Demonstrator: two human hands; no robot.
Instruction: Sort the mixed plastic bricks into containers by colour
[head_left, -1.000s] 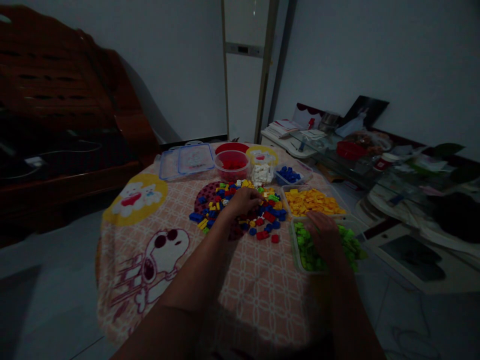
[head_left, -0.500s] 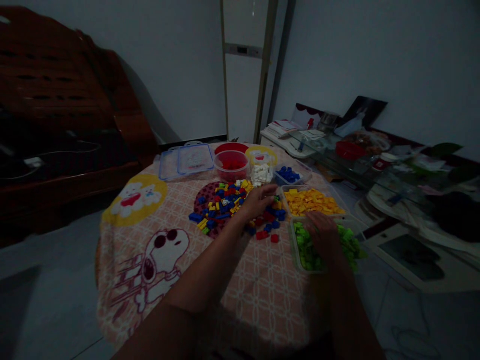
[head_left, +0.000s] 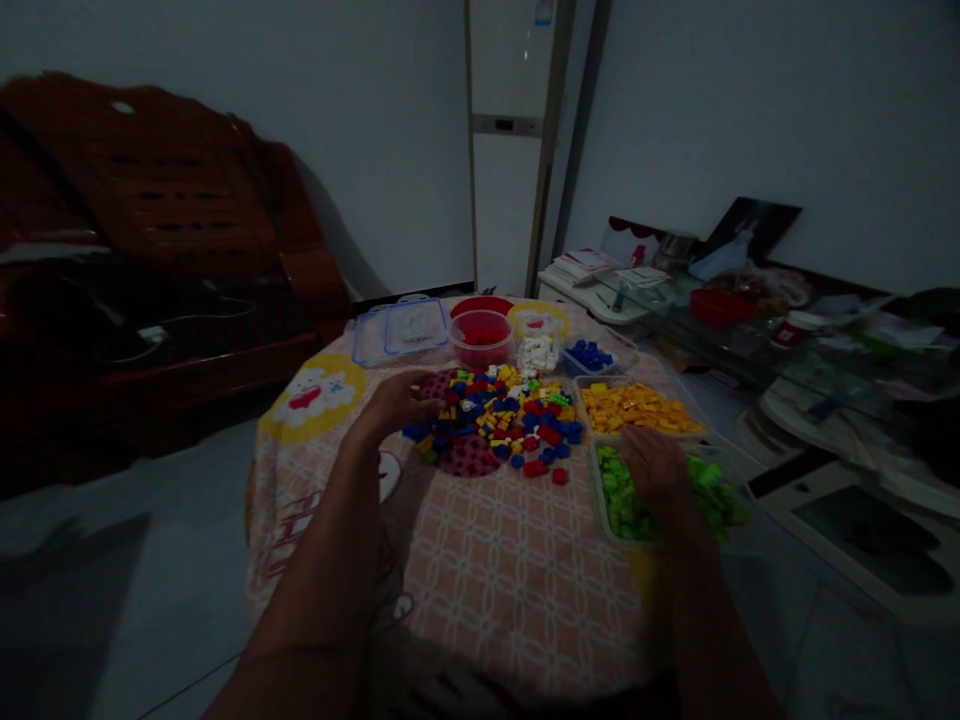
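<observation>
A loose pile of mixed toy building bricks (head_left: 517,415) in red, blue, yellow, white and green lies in the middle of the round table. My left hand (head_left: 397,405) is at the pile's left edge, its fingers curved and apart, with nothing visible in them. Over the clear box of green bricks (head_left: 619,500), my right hand (head_left: 656,468) rests near the rim shared with the box of yellow bricks (head_left: 637,408). Its fingers look stretched out, and no brick shows in them; the palm hides some green bricks.
Behind the pile stand a clear tub of red bricks (head_left: 481,340), a heap of white bricks (head_left: 538,354) and a box of blue bricks (head_left: 589,355). Clear lids (head_left: 416,328) lie at the back left. A cluttered glass side table (head_left: 667,300) is to the right, a wooden bench (head_left: 195,220) left.
My left hand has moved from above the right part of the pile to its left edge, uncovering bricks. My right hand stays at the green box. The view has shifted slightly left.
</observation>
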